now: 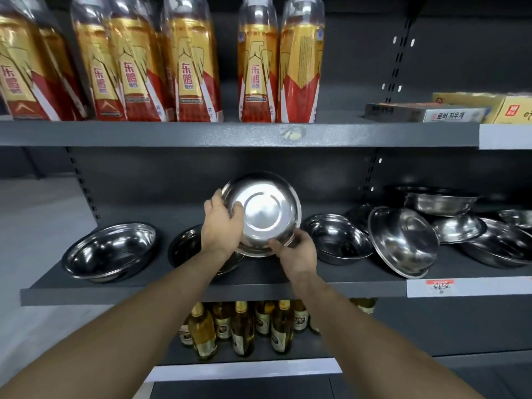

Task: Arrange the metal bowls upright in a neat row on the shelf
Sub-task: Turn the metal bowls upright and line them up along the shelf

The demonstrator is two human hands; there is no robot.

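Head view: left hand (221, 226) and right hand (293, 251) both grip rim of tilted bowl (263, 211), underside facing camera, above middle shelf (259, 289). Risk: slick steel slips during flip, knocks upright bowl (184, 246) beneath; leaning bowl (403, 240) on right may topple.

Both hands (259, 240) grip 1 tilted metal bowl (263, 211) above the shelf (144, 292).

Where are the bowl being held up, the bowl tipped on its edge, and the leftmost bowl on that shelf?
Held bowl (263, 210): head view, on its flat round base, facing the camera.
Tipped bowl (403, 240): head view, on its shiny inside.
Leftmost bowl (110, 250): head view, on its inner wall.
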